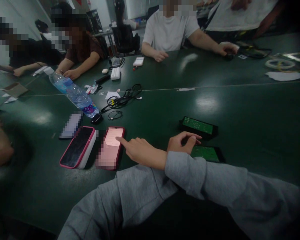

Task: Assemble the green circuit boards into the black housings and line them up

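My forearms in grey sleeves cross, the right one lying over the left. My right hand (140,150) reaches to the left, its index finger stretched out and touching the lit screen of a smartphone (112,138) in a red case. The other fingers of that hand are curled and hold nothing visible. My left hand (179,142) rests to the right, thumb and fingers loosely bent with a gap between them. It lies between two flat black devices with green faces, a farther one (198,125) and a nearer one (206,154), the nearer partly hidden by the hand and sleeve.
Left of the lit phone lie a dark-screened phone (78,146) with a pink rim and another phone (71,125). A water bottle (82,98), black cables (125,98) and a white power bank (115,73) lie beyond. Other people sit around the green table (160,110).
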